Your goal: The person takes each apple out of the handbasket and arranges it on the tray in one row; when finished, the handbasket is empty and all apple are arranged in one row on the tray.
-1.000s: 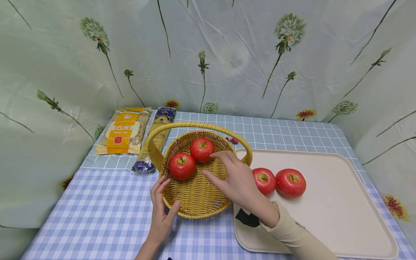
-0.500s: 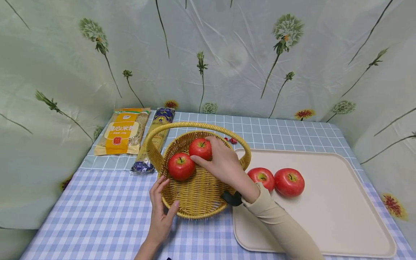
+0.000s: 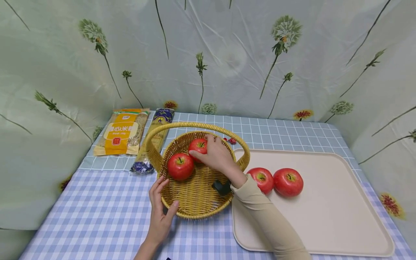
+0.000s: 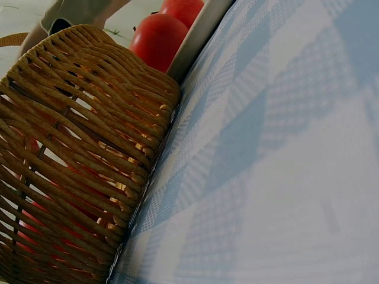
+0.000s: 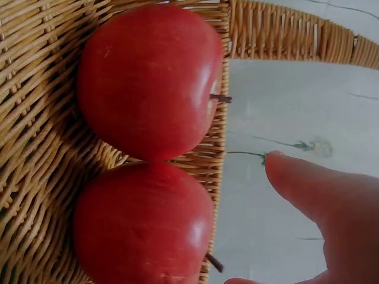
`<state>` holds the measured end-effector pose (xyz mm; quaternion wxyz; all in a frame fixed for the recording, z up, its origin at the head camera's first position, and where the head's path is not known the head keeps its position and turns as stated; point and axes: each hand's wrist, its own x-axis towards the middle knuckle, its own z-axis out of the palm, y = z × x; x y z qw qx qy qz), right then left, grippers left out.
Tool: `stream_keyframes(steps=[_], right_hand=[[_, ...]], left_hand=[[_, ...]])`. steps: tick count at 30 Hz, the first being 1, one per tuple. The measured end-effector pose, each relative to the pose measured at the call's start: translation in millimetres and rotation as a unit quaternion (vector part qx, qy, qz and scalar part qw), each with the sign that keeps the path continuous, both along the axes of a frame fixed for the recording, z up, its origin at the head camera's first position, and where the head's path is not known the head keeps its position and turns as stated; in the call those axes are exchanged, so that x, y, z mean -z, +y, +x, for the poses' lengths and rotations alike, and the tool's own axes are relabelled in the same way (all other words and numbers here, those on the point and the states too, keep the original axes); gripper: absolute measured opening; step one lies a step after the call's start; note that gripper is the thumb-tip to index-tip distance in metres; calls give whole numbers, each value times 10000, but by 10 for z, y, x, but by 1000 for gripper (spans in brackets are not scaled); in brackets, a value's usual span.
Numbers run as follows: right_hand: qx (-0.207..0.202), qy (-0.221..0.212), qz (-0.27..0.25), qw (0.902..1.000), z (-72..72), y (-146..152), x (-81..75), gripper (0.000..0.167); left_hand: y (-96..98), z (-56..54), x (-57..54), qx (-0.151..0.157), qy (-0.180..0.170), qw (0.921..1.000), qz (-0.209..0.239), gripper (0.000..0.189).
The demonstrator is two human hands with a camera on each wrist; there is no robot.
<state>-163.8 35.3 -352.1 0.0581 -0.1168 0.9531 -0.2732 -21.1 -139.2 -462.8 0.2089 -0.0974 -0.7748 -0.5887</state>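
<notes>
A yellow woven basket [image 3: 198, 213] with a tall arched handle stands mid-table and bears two red apples, a left one [image 3: 180, 166] and a right one [image 3: 197, 144]. My right hand [image 3: 219, 153] reaches in from the right, thumb and fingers spread about the right apple and hiding part of it. In the right wrist view the thumb [image 5: 308, 189] is apart from both apples. My left hand [image 3: 160, 213] touches the basket's near left side with fingers fairly straight; in the left wrist view only the basket wall [image 4: 77, 130] shows, not the hand.
Right of the basket a beige tray [image 3: 341, 202] bears two more red apples [image 3: 288, 182]. Behind left lie an orange-labelled food packet [image 3: 121, 131] and a blue-and-gold spaghetti packet [image 3: 152, 141]. A small red item [image 3: 231, 141] sits behind the basket. A patterned curtain backs the table.
My right hand has moved left and farther into the basket, over the right apple. The left hand and the apples keep their places.
</notes>
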Motion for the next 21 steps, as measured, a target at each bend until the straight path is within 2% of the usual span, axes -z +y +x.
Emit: stream_keyframes(steps=[9, 21], right_hand=[[125, -246, 125, 9995, -72, -39, 87, 86], [100, -474, 124, 9988, -149, -62, 180, 88]], left_hand=[[5, 7, -7, 24, -110, 9999, 36, 62], [3, -1, 4, -8, 41, 10000, 32, 66]])
